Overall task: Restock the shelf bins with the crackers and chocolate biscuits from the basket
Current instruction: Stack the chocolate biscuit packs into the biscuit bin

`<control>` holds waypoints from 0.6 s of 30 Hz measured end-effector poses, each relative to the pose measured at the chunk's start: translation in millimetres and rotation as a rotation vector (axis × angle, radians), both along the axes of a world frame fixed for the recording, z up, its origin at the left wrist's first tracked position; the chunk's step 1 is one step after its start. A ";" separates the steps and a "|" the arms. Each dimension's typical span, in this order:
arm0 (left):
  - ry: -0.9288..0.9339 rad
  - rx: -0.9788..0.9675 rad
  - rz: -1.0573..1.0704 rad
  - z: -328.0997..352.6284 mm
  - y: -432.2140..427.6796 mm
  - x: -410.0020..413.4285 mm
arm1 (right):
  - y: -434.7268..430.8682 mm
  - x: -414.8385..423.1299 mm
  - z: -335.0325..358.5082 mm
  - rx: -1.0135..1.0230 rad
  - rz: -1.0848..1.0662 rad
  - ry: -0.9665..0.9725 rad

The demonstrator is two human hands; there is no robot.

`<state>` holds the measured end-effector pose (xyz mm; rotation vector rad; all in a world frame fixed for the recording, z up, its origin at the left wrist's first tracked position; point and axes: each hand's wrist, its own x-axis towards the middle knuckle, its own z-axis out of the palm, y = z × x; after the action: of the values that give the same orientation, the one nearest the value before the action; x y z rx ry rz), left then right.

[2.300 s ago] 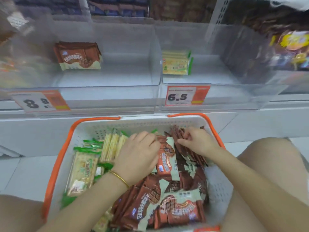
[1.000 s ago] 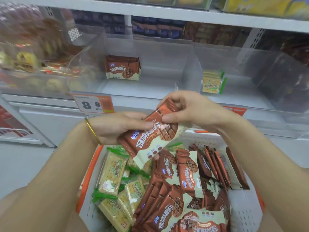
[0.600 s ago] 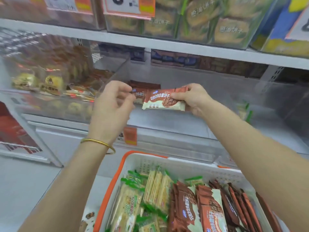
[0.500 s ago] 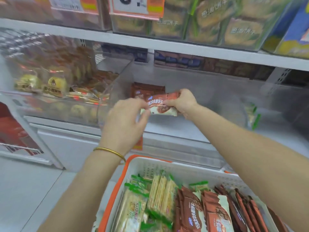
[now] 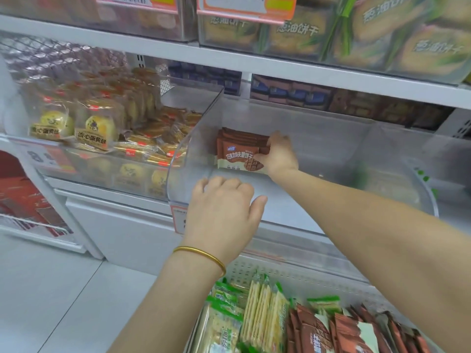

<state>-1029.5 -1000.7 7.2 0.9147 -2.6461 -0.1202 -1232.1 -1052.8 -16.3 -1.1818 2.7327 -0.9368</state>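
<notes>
Deep inside the clear shelf bin [image 5: 193, 149], my right hand [image 5: 279, 155] grips a brown chocolate biscuit pack [image 5: 239, 159] against a short row of the same packs standing at the back. My left hand [image 5: 223, 212] hovers at the bin's front edge with relaxed fingers and holds nothing; a gold bangle sits on its wrist. Below, the white basket [image 5: 293, 276] holds green-and-yellow cracker packs [image 5: 260, 312] on the left and brown chocolate biscuit packs [image 5: 331, 335] on the right.
A neighbouring clear bin on the left is full of yellow cake packs [image 5: 94, 126]. The clear bin to the right [image 5: 397, 174] shows a blurred green pack. A white shelf [image 5: 254, 64] runs above, carrying bins of other biscuits. White floor tiles [image 5: 51, 289] lie at lower left.
Both hands lifted a chocolate biscuit pack from the basket up into the bin. My left hand let go and drew back to the front edge; my right hand pushed the pack to the back row.
</notes>
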 end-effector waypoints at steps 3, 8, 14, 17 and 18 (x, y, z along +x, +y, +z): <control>0.010 0.005 0.001 -1.7 -0.8 -1.3 | -7.1 5.8 0.3 -0.086 -0.031 -0.088; 0.021 0.016 0.008 -0.9 -0.1 -0.8 | -13.0 10.7 2.7 -0.128 -0.098 -0.200; 0.012 0.014 0.003 1.7 1.2 0.7 | -9.6 7.1 3.9 -0.094 -0.109 -0.255; 0.023 -0.001 -0.002 1.3 0.0 1.2 | -3.7 5.3 9.9 -0.071 -0.110 -0.242; 0.055 -0.013 -0.003 0.8 -0.1 1.4 | -0.4 5.8 13.6 -0.073 -0.108 -0.236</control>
<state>-1028.1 -1000.9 7.9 0.8902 -2.5949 -0.1276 -1226.3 -1053.2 -2.7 -0.8752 2.6141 -1.1171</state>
